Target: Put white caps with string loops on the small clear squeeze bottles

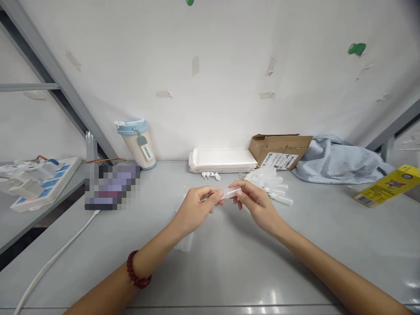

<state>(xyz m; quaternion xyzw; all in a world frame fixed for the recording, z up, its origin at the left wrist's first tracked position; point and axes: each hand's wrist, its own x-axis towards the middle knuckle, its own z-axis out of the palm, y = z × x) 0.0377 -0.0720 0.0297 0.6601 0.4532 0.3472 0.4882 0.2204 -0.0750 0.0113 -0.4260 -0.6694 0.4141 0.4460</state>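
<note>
A small translucent plastic tube (231,191) is held level between my two hands over the grey table. My left hand (199,204) pinches its left end, where the fingers hide part of it. At the other end, my right hand (256,202) grips it with thumb and fingertips. Several similar clear tubes (278,192) lie in a pile just beyond my right hand. More clear tubes (186,243) lie partly hidden under my left wrist. A few small white pieces (210,175) stand in a row behind the hands.
White flat boxes or sleeves (223,160) are stacked against the wall beside an open cardboard box (280,151). To the right are a crumpled pale cloth (337,159) and a yellow box (389,186). Leftward stand a tumbler (139,146), a blurred phone (113,188) on a cable and a power strip (49,183).
</note>
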